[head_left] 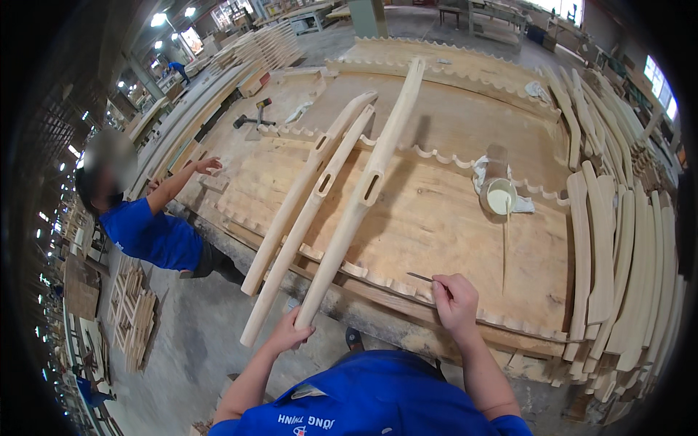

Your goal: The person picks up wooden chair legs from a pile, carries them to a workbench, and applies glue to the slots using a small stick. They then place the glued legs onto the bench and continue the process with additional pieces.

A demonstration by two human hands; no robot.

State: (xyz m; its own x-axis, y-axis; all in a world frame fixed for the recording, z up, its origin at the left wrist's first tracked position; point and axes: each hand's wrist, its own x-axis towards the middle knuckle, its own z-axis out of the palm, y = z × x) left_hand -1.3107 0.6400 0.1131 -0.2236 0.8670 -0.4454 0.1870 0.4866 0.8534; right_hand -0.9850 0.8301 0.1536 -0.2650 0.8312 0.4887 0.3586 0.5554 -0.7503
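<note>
Slotted wooden post gripped at its near end, thin dark tool in the other hand

The left hand is wrapped around the post's lower end, which overhangs the workbench; that overhang probably leaves the fingers room to close around it. From this grip the post runs toward 1 o'clock, its slot facing up, perhaps so that the opening can be reached.

The right hand pinches the tool between thumb and fingers, tip toward 10 o'clock, a hold that seems to favour fine control.

Beneath the post lie a near scalloped strip and a far scalloped strip, likely there to check rolling; whether it sits in their hollows I cannot tell. Toward 9 o'clock of its slot, a second slotted post and a third slotted post lie alongside.

At 1 o'clock from the right hand, a cup of pale paste faces the worker, a stick at its mouth and a white cloth around it, perhaps against spills. Curved wooden parts are stacked from 1 to 4 o'clock.

Farther off, at 10 o'clock from the left hand, a co-worker reaches over the bench.
</note>
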